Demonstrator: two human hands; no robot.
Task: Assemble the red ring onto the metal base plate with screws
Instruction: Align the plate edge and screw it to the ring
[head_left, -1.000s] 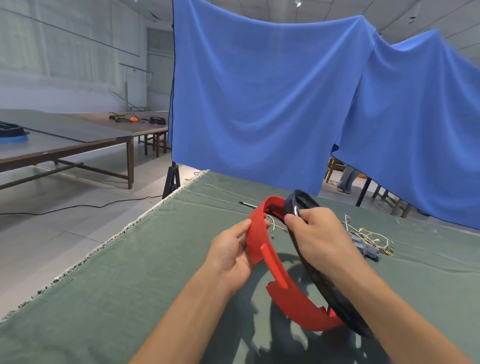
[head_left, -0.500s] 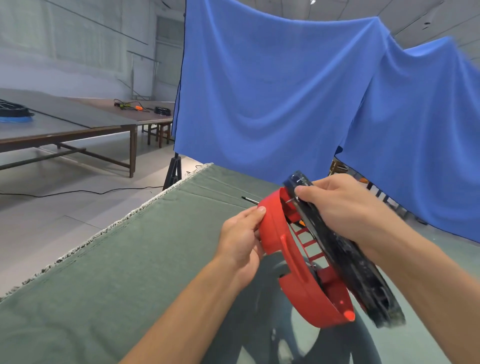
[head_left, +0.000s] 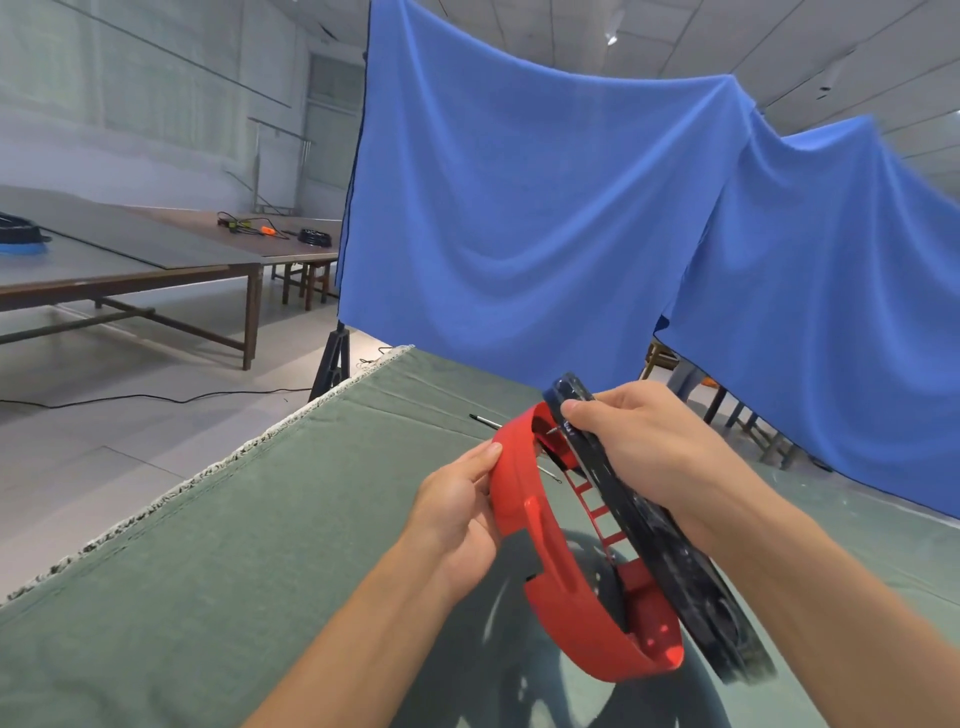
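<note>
A red plastic ring (head_left: 550, 551) and a dark round base plate (head_left: 670, 551) are held together edge-on, lifted above the green cloth. My left hand (head_left: 462, 512) grips the red ring's left rim, fingers behind it and thumb on its outer edge. My right hand (head_left: 644, 447) grips the dark plate near its top, thumb pressed on the plate's rim. A small screw (head_left: 551, 430) shows between ring and plate just under that thumb. The plate lies to the right of the ring, touching it.
A thin dark tool (head_left: 485, 421) lies on the green cloth-covered table (head_left: 208, 571) beyond the ring. The table's frayed left edge (head_left: 208, 467) drops to the floor. Blue cloth (head_left: 519, 208) hangs behind. Brown tables (head_left: 130, 270) stand far left.
Both hands have lifted the ring and plate higher and tilted them more upright. The wire bundle at right is no longer visible. The grips stay the same.
</note>
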